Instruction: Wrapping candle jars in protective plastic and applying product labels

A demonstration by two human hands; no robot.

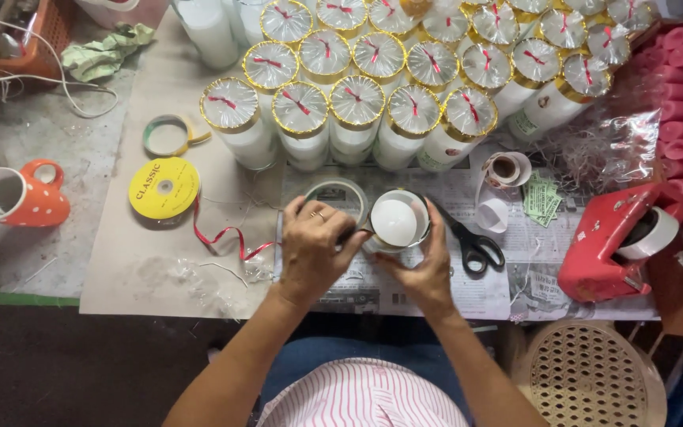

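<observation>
Both hands meet over the newspaper spread on the counter (199, 261), close to the person's lap. The left hand (315, 251) has its grip pinched at the side of a white candle in a clear glass (397, 221), a ring on one finger, and it partly covers a roll of clear tape (340, 194) lying just behind. The right hand (424, 269) cups the glass from below and the right, fingers curled against its wall. Black scissors (470, 241) lie just beside that hand. Farther back stand rows of wrapped candles (357, 103) with gold rims and red ribbon (packed tightly, touching). A yellow ribbon spool (164, 188) lies to the left, its red ribbon (227, 237) trailing toward the hands.
</observation>
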